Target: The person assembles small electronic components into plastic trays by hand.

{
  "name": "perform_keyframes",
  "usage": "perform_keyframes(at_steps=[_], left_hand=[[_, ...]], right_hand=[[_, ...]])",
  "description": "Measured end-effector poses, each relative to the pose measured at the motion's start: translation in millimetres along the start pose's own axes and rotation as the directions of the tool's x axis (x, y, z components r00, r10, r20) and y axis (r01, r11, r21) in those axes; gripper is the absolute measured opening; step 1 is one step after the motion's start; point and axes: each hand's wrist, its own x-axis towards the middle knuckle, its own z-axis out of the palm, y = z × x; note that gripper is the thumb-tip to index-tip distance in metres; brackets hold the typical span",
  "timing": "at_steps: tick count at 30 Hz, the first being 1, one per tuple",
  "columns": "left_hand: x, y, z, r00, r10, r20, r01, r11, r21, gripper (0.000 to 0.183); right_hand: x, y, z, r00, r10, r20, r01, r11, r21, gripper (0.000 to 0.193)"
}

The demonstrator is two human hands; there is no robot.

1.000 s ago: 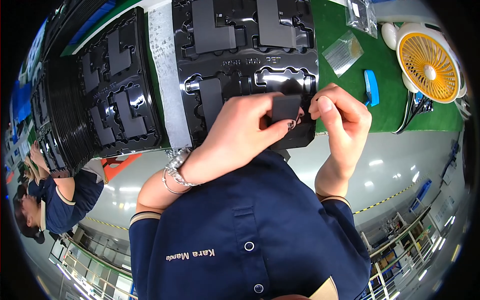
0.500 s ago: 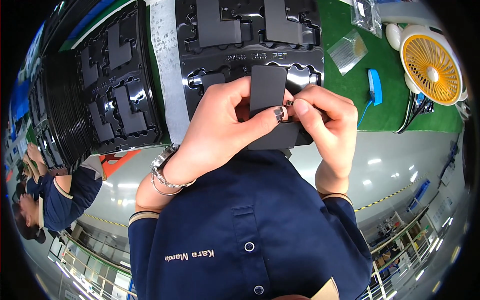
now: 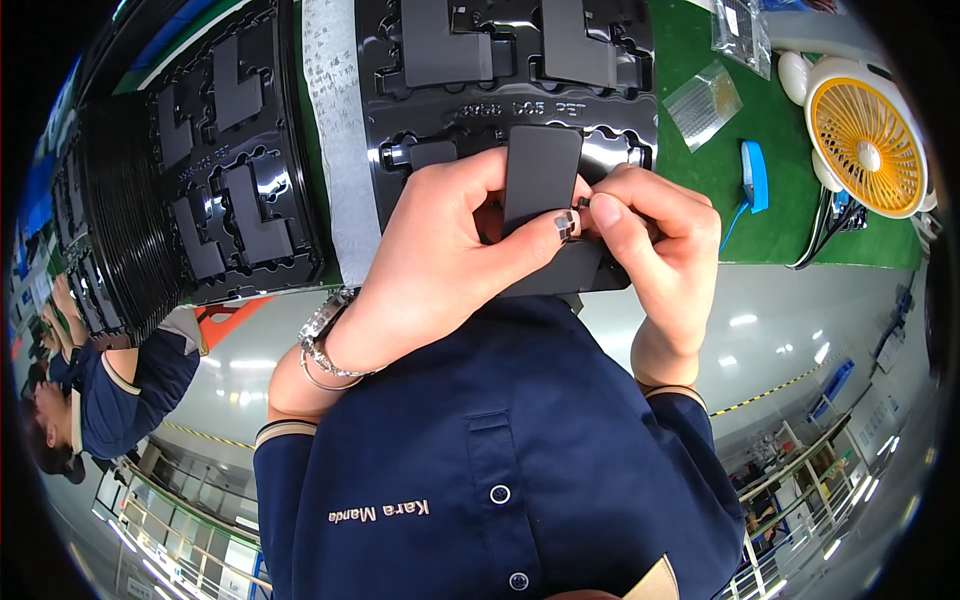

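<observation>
My left hand (image 3: pixel 450 225) is closed on a flat black L-shaped piece (image 3: pixel 543 175), with the thumb across its front. Small dark shiny squares sit on that thumb's tip. My right hand (image 3: pixel 660 225) pinches a tiny dark bit (image 3: pixel 585 202) between thumb and forefinger, close against the right side of the piece. What the bit is I cannot make out. Both hands are over the near part of a glossy black moulded tray (image 3: pixel 425 115), whose far pockets hold more flat black L-shaped pieces (image 3: pixel 445 50).
To the left stands a stack of black trays (image 3: pixel 215 155) with similar pieces. A pale paper strip (image 3: pixel 340 130) runs between. On the green table (image 3: pixel 690 225) at right lie a clear bag (image 3: pixel 703 102), a blue strap (image 3: pixel 753 175) and a yellow-and-white fan (image 3: pixel 866 140). Another person (image 3: pixel 130 400) works at far left.
The view has shifted slightly, so the tray and fan sit a little further right. Both hands keep nearly the same hold, the right fingertips still at the piece's edge.
</observation>
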Motion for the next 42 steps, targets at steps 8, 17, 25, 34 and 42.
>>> perform_keyframes(at_steps=[8,17,25,34,42], left_hand=[[-0.3,-0.1,-1.5,1.0,-0.009,0.0,0.009,1.0,0.024,0.015],[-0.6,-3.0,-2.1,1.0,-0.012,-0.009,0.012,0.999,-0.048,0.016],[4.0,-14.7,8.7,0.983,-0.164,0.085,0.124,0.926,0.357,0.024],[-16.2,-27.7,-21.3,0.807,0.588,-0.052,-0.185,0.336,0.924,0.044],[-33.0,-51.3,-42.0,0.802,0.505,-0.319,0.121,0.386,0.915,0.055]], right_hand=[[2.6,-2.2,-2.0,1.0,-0.015,0.027,0.016,0.998,-0.053,0.008],[4.7,-2.2,-11.0,0.99,0.093,-0.103,-0.106,0.986,-0.13,0.011],[13.2,7.3,-4.4,0.983,-0.165,0.08,0.174,0.977,-0.125,0.021],[25.1,15.5,-23.5,0.998,0.053,0.027,-0.046,0.975,-0.215,0.013],[58.2,15.1,-10.2,0.93,-0.356,-0.09,0.203,0.704,-0.68,0.025]])
